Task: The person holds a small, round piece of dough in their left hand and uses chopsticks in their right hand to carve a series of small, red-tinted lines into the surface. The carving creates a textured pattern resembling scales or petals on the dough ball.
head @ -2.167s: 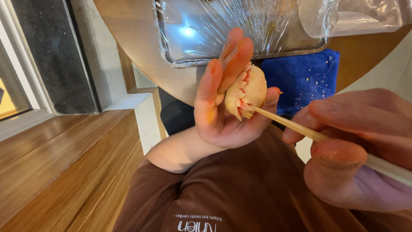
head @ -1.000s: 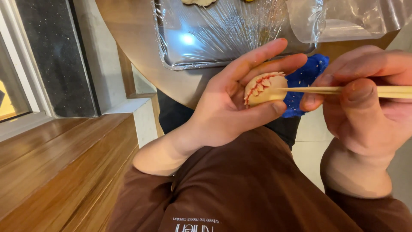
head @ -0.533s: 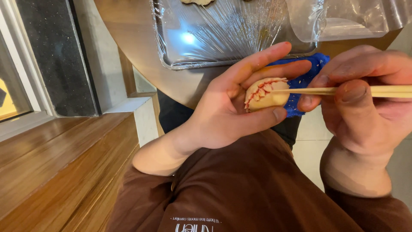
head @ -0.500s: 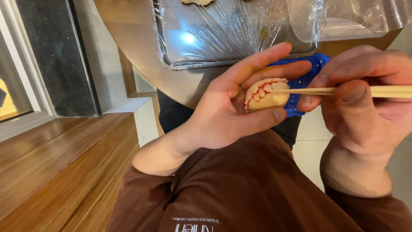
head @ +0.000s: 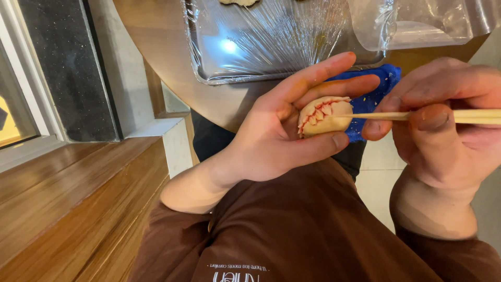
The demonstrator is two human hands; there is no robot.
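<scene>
While the wooden floor (head: 68, 209) and the dark stone panel (head: 57, 68) fill the left of the scene, the work sits right of centre, above the person's lap in its brown garment (head: 292, 235). Far from us, on the round wooden table (head: 156, 42), lies a metal tray (head: 209, 78) under crinkled, shiny cling film (head: 271, 36).

Moving right, the left hand (head: 271, 141) is cupped and clamped lightly on a dumpling (head: 322, 116), thumb pressed under its near side and fingers curled behind the far side. The dumpling is pale, smooth dough, plump and half-moon shaped, with a pleated seam along its left edge showing red filling or sauce between the folds. I would judge it light, soft and a little tacky, easily dented or torn at the pleats. It is best cradled by the rounded belly as it is now, not pinched along the seam.

Behind it, a crumpled blue cloth or bag (head: 373, 89) hangs at the table edge. Further right, the right hand (head: 443, 125) is closed on a thin pale wooden stick (head: 396, 116), thumb and forefinger clamped near its tip, which touches the right end of the dumpling. The stick looks stiff, dry and smooth. I cannot tell whether it is one chopstick or a pair.
</scene>
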